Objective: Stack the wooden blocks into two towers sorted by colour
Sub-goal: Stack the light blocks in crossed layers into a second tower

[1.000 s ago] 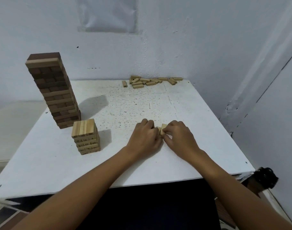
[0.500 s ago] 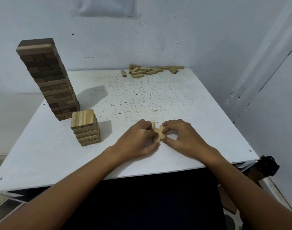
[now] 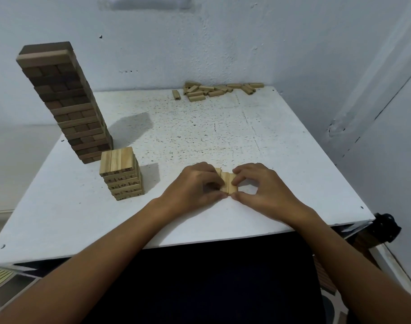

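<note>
2 bare hands meet over a small row of pale wooden blocks (image 3: 228,184) lying side by side on the white speckled table (image 3: 199,127). The left hand (image 3: 195,188) has its fingers curled over the left end of the row, thumb along the near edge; the right hand (image 3: 263,188) pinches the right end, index finger (image 3: 240,174) on the far side and thumb (image 3: 243,198) at the near corner. About 3 blocks show between the fingertips, though the left hand hides how many lie under it. Whether the row rests flat on the table or is lifted slightly cannot be told.

Left of the left hand's knuckles, well apart, stands the short tower of pale wooden blocks (image 3: 122,175), with dark printed numbers on its near faces. Just beyond it and further left rises the tall tower of darker brown wooden blocks (image 3: 64,101), leaning in the wide-angle view. Far beyond the fingertips, against the pale blue wall (image 3: 223,38), lies a loose scatter of pale wooden blocks (image 3: 218,90), with 1 block (image 3: 176,94) set a little apart on its left.
</note>
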`<control>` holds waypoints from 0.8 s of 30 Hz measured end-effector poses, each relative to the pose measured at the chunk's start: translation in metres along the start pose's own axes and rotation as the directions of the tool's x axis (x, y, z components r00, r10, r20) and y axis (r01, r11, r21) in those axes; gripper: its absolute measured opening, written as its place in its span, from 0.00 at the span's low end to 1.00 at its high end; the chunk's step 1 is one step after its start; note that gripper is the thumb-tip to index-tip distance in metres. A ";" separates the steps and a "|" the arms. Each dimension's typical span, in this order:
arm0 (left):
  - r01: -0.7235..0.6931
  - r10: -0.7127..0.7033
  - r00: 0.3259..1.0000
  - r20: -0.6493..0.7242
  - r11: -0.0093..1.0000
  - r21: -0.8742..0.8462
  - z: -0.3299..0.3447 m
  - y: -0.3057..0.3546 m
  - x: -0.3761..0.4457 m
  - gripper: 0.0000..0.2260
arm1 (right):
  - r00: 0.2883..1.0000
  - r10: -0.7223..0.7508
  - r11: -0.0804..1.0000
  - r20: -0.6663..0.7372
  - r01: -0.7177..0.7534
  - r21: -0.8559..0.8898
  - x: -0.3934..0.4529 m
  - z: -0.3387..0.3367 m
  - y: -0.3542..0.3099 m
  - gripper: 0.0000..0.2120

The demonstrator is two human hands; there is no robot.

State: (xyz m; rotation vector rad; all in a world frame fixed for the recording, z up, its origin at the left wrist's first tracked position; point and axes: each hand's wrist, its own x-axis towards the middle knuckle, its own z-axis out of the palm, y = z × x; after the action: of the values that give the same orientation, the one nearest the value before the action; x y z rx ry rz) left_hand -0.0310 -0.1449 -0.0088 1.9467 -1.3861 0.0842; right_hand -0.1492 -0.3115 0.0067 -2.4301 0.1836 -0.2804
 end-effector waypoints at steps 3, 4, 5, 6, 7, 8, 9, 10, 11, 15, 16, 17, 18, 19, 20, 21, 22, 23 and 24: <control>0.069 -0.068 0.997 0.026 0.997 -0.030 -0.003 -0.002 0.001 0.19 | 1.000 0.015 0.999 -0.001 -0.015 0.048 -0.001 -0.001 -0.001 0.13; 0.095 -0.094 0.995 0.045 0.995 -0.022 -0.003 -0.003 0.002 0.24 | 1.000 0.024 0.997 -0.001 -0.024 0.073 -0.002 -0.002 -0.001 0.16; 0.121 -0.120 0.990 0.069 0.993 -0.017 -0.004 -0.003 0.003 0.28 | 0.999 0.035 0.995 0.002 -0.035 0.094 -0.002 -0.002 -0.001 0.19; 0.145 -0.142 0.985 0.092 0.989 -0.022 -0.005 -0.003 0.003 0.30 | 0.999 0.046 0.993 0.008 -0.046 0.111 -0.003 -0.003 -0.001 0.22; 0.169 -0.164 0.980 0.112 0.985 -0.035 -0.006 -0.003 0.003 0.32 | 0.998 0.059 0.990 0.012 -0.060 0.126 -0.003 -0.002 0.000 0.25; 0.193 -0.185 0.974 0.127 0.980 -0.051 -0.007 -0.002 0.003 0.32 | 0.997 0.074 0.987 0.013 -0.076 0.144 -0.004 -0.002 0.001 0.28; 0.217 -0.206 0.968 0.140 0.974 -0.067 -0.008 -0.002 0.003 0.31 | 0.996 0.090 0.983 0.011 -0.090 0.160 -0.004 -0.001 0.001 0.30; 0.238 -0.224 0.963 0.147 0.968 -0.085 -0.009 -0.001 0.004 0.31 | 0.995 0.099 0.981 0.007 -0.098 0.168 -0.004 -0.001 0.002 0.32; 0.254 -0.238 0.960 0.147 0.962 -0.100 -0.009 -0.001 0.004 0.31 | 0.995 0.100 0.981 0.002 -0.099 0.166 -0.003 0.000 0.002 0.33; 0.284 -0.265 0.954 0.136 0.949 -0.138 -0.010 0.000 0.006 0.30 | 0.996 0.095 0.984 -0.004 -0.093 0.149 -0.001 0.000 0.002 0.34; 0.284 -0.266 0.955 0.135 0.949 -0.138 -0.010 0.000 0.007 0.30 | 0.996 0.093 0.985 -0.003 -0.092 0.145 -0.001 0.000 0.003 0.34; 0.285 -0.267 0.954 0.134 0.948 -0.139 -0.010 0.000 0.007 0.30 | 0.996 0.092 0.985 -0.002 -0.091 0.143 0.000 0.000 0.004 0.33; 0.287 -0.270 0.954 0.132 0.948 -0.140 -0.010 0.000 0.007 0.30 | 0.996 0.092 0.985 0.001 -0.091 0.143 0.000 0.000 0.004 0.33; 0.289 -0.272 0.953 0.131 0.947 -0.139 -0.010 -0.001 0.007 0.29 | 0.996 0.088 0.986 0.004 -0.088 0.142 0.000 0.000 0.005 0.33; 0.288 -0.270 0.954 0.131 0.948 -0.137 -0.010 0.000 0.007 0.29 | 0.997 0.082 0.988 0.008 -0.083 0.134 0.001 0.000 0.005 0.32; 0.287 -0.270 0.954 0.133 0.948 -0.135 -0.010 0.000 0.007 0.29 | 0.997 0.074 0.990 0.011 -0.075 0.121 0.001 0.000 0.005 0.32; 0.287 -0.269 0.953 0.137 0.949 -0.133 -0.009 0.000 0.007 0.29 | 0.998 0.066 0.992 0.012 -0.067 0.105 0.001 0.001 0.006 0.32; 0.286 -0.268 0.953 0.139 0.949 -0.130 -0.009 0.000 0.007 0.29 | 0.998 0.060 0.994 0.013 -0.061 0.091 0.002 0.001 0.006 0.33; 0.284 -0.266 0.954 0.139 0.950 -0.127 -0.009 0.000 0.006 0.29 | 0.998 0.058 0.995 0.018 -0.059 0.084 0.002 0.001 0.006 0.33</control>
State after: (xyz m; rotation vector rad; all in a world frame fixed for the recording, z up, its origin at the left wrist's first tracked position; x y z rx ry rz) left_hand -0.0250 -0.1446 0.0005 2.0271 -1.1453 -0.2637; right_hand -0.1475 -0.3157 0.0026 -2.3384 0.2310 -0.2381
